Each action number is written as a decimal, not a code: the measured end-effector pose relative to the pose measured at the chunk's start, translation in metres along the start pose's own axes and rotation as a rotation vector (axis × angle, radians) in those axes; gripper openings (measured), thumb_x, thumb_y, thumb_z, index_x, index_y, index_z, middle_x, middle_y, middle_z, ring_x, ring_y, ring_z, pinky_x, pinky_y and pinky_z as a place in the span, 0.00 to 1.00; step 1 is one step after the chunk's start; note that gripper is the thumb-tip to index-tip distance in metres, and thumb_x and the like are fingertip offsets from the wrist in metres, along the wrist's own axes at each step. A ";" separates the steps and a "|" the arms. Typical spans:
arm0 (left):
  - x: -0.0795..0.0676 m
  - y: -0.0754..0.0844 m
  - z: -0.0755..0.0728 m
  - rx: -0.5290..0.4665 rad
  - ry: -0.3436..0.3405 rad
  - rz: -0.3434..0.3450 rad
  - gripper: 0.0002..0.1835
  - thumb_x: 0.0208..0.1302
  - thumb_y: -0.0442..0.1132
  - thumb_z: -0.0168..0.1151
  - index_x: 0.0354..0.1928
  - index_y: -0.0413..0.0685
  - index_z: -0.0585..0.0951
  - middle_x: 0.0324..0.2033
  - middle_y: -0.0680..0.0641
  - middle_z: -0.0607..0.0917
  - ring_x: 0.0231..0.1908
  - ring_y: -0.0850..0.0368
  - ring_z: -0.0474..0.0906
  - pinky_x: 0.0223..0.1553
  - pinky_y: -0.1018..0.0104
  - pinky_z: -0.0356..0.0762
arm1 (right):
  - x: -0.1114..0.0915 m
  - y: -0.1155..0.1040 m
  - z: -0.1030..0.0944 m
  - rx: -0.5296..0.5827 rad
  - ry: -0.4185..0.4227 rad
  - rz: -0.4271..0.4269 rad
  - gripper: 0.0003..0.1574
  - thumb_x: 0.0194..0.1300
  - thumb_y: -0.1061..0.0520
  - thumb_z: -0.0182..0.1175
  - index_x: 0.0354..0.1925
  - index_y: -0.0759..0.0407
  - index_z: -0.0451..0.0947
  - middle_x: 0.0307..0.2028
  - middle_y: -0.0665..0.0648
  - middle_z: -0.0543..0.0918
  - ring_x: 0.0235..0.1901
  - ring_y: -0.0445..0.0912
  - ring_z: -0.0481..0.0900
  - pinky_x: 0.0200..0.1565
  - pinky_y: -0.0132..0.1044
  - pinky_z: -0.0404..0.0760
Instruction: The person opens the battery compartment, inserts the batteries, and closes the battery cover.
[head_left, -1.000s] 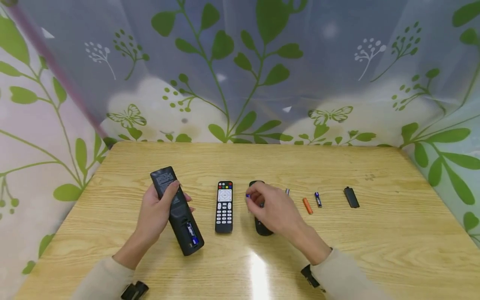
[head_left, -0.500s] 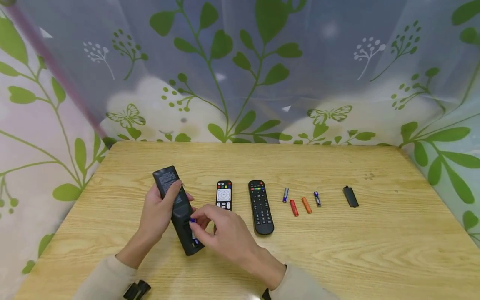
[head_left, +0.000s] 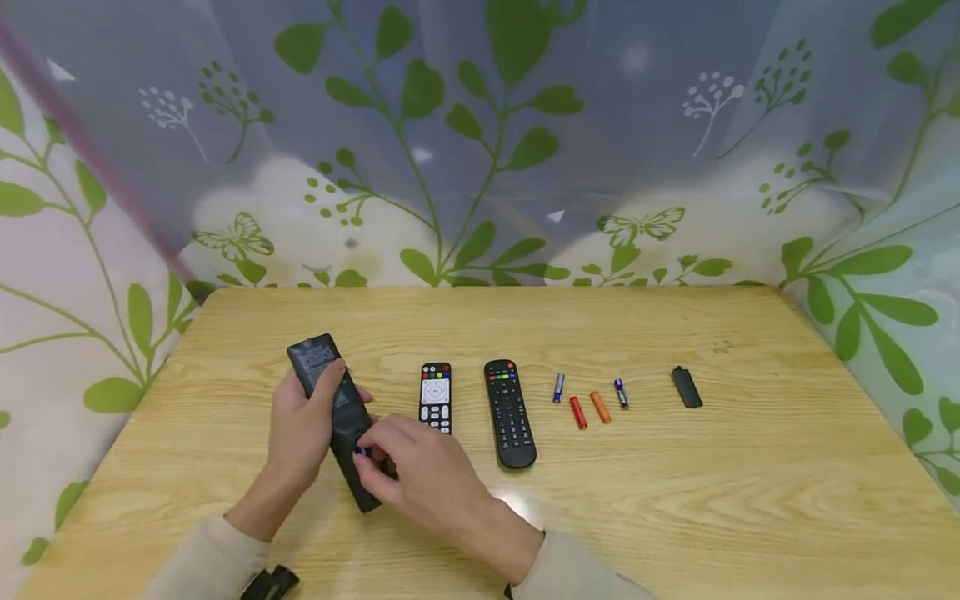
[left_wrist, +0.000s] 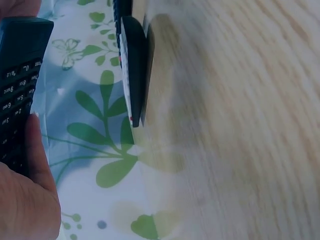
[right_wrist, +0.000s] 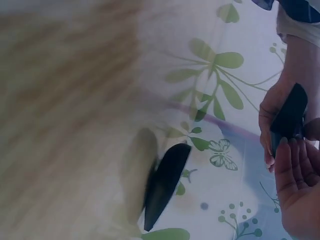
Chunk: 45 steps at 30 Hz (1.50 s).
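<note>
In the head view, my left hand [head_left: 300,433] grips a black remote control [head_left: 317,360] with its back turned up, thumb across the back and fingers around the far side. My right hand [head_left: 427,467] pinches a blue battery [head_left: 363,451] at the lower part of the remote, where the battery compartment is. That compartment is mostly hidden behind the right fingers. Keys of the held remote [left_wrist: 20,95] face the camera in the left wrist view. From the right wrist, the right fingertips [right_wrist: 284,150] show right at the remote's edge.
On the wooden table [head_left: 637,517] lie a remote with a white button panel [head_left: 436,392] and a second black remote [head_left: 510,417]. Farther right are a red battery [head_left: 577,412], an orange battery [head_left: 600,407], two blue-and-silver batteries [head_left: 558,388] and a black battery cover [head_left: 686,387].
My right hand has moved left from over the black remote on the table to the held remote, carrying the battery to its compartment. The left hand keeps its grip. The head view has shifted slightly.
</note>
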<state>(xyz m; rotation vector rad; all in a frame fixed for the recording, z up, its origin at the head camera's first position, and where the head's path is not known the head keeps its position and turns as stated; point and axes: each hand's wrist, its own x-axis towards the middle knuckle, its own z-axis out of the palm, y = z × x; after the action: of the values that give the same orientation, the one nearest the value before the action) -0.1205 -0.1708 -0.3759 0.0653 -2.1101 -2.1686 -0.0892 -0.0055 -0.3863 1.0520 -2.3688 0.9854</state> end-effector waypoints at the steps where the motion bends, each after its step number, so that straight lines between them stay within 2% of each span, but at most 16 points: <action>1: 0.000 0.000 0.000 0.003 0.000 -0.003 0.21 0.74 0.48 0.48 0.53 0.35 0.64 0.27 0.41 0.83 0.23 0.48 0.83 0.29 0.55 0.84 | 0.000 0.000 0.001 -0.012 -0.014 0.004 0.05 0.64 0.55 0.63 0.38 0.53 0.77 0.29 0.44 0.76 0.28 0.33 0.72 0.27 0.19 0.69; 4: -0.001 -0.002 0.000 0.001 0.010 -0.012 0.20 0.75 0.47 0.48 0.52 0.35 0.64 0.26 0.42 0.83 0.22 0.48 0.83 0.28 0.55 0.84 | -0.002 -0.002 0.002 -0.059 -0.051 -0.006 0.06 0.67 0.54 0.60 0.40 0.53 0.77 0.29 0.45 0.76 0.29 0.35 0.72 0.27 0.22 0.71; 8: 0.000 -0.003 -0.001 -0.006 0.020 -0.013 0.18 0.75 0.47 0.48 0.51 0.36 0.65 0.26 0.43 0.83 0.21 0.48 0.83 0.28 0.55 0.84 | -0.001 -0.004 0.002 -0.151 -0.073 -0.059 0.09 0.69 0.50 0.57 0.42 0.53 0.76 0.32 0.46 0.78 0.32 0.37 0.75 0.28 0.25 0.75; 13: 0.002 -0.002 -0.002 0.004 0.018 0.009 0.17 0.75 0.46 0.48 0.51 0.37 0.66 0.26 0.41 0.82 0.21 0.47 0.83 0.28 0.53 0.84 | -0.003 -0.008 0.001 -0.311 -0.117 -0.150 0.28 0.62 0.34 0.59 0.47 0.54 0.74 0.36 0.47 0.76 0.34 0.38 0.75 0.29 0.23 0.75; 16: 0.002 0.000 -0.003 0.014 0.025 0.011 0.18 0.74 0.47 0.48 0.50 0.37 0.66 0.26 0.41 0.82 0.21 0.47 0.83 0.28 0.53 0.84 | -0.006 -0.010 0.000 -0.357 -0.159 -0.171 0.40 0.56 0.31 0.64 0.54 0.57 0.72 0.39 0.48 0.75 0.38 0.38 0.75 0.34 0.24 0.77; 20: 0.002 0.001 -0.003 0.017 0.032 -0.003 0.18 0.74 0.47 0.49 0.50 0.38 0.67 0.26 0.42 0.82 0.22 0.48 0.83 0.29 0.55 0.84 | -0.010 -0.012 0.004 -0.397 -0.148 -0.171 0.37 0.57 0.42 0.69 0.57 0.59 0.70 0.42 0.49 0.74 0.39 0.40 0.75 0.38 0.27 0.77; 23: 0.001 0.001 -0.002 0.020 0.030 -0.008 0.17 0.74 0.46 0.49 0.51 0.38 0.66 0.26 0.42 0.82 0.22 0.49 0.83 0.29 0.55 0.84 | -0.011 -0.012 0.008 -0.414 -0.106 -0.176 0.31 0.59 0.49 0.67 0.57 0.59 0.72 0.42 0.49 0.75 0.38 0.40 0.75 0.38 0.27 0.78; 29: 0.001 0.003 -0.001 0.021 0.034 -0.009 0.17 0.74 0.46 0.48 0.52 0.38 0.66 0.26 0.42 0.82 0.21 0.49 0.83 0.28 0.55 0.84 | -0.013 -0.010 0.007 -0.358 -0.095 -0.170 0.29 0.61 0.49 0.65 0.57 0.59 0.72 0.42 0.49 0.76 0.39 0.39 0.76 0.40 0.28 0.78; 35: 0.000 0.003 0.001 -0.002 0.040 -0.028 0.17 0.75 0.46 0.48 0.52 0.38 0.65 0.26 0.42 0.82 0.22 0.48 0.83 0.29 0.54 0.84 | -0.016 -0.008 0.005 -0.353 -0.073 -0.205 0.30 0.60 0.49 0.66 0.57 0.59 0.75 0.40 0.49 0.76 0.38 0.39 0.76 0.40 0.26 0.77; 45: 0.001 0.000 0.003 -0.002 0.041 -0.028 0.16 0.75 0.45 0.47 0.51 0.39 0.65 0.26 0.42 0.82 0.22 0.49 0.83 0.28 0.55 0.84 | -0.020 -0.009 0.002 -0.423 -0.090 -0.227 0.32 0.58 0.48 0.68 0.58 0.58 0.76 0.38 0.48 0.76 0.35 0.39 0.74 0.36 0.27 0.77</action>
<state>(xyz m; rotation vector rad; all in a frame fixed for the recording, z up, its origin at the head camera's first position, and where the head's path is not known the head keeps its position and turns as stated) -0.1217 -0.1677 -0.3756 0.1388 -2.0980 -2.1658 -0.0696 -0.0012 -0.3944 1.1753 -2.3168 0.3407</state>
